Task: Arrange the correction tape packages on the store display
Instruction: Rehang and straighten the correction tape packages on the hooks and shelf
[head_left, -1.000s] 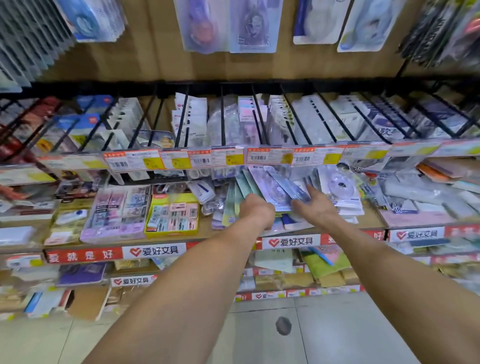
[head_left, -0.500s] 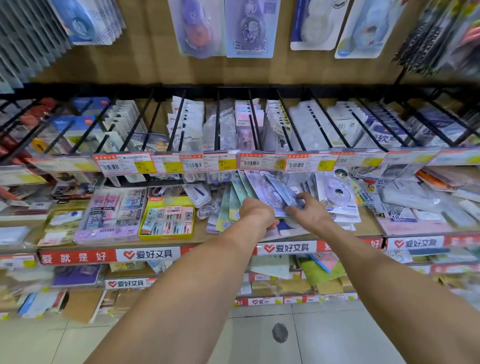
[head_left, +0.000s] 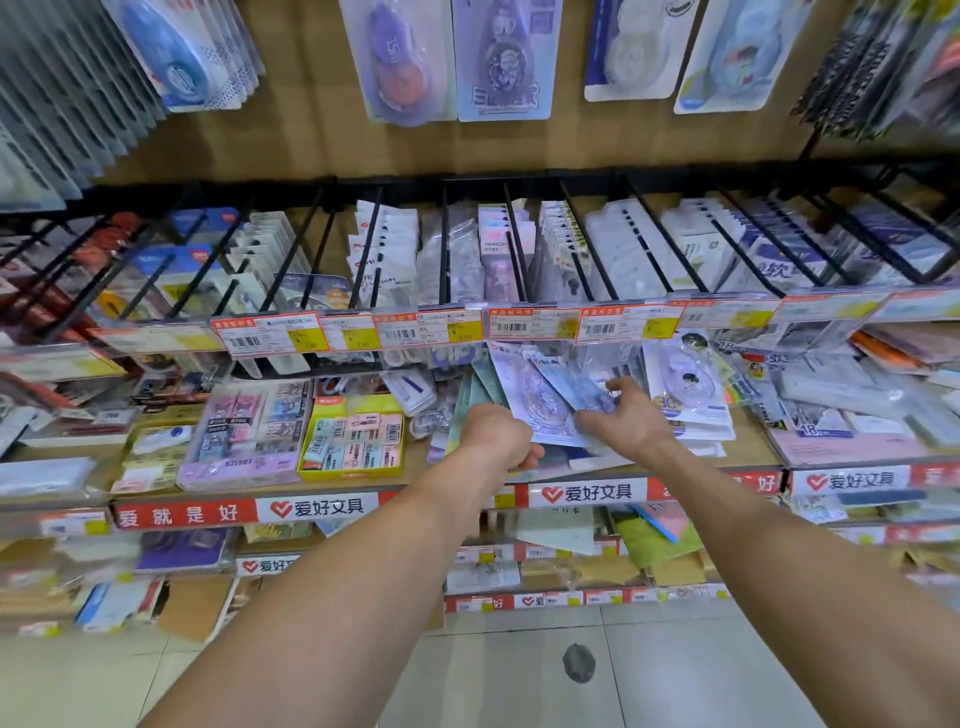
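Left hand (head_left: 498, 436) is curled round the bottom edge of a fanned bunch of correction tape packs (head_left: 524, 400), and right hand (head_left: 631, 418) pinches the blue pack (head_left: 584, 389) on top. Bunch leans on the wooden shelf (head_left: 415, 465), right under the price tags (head_left: 535, 325).
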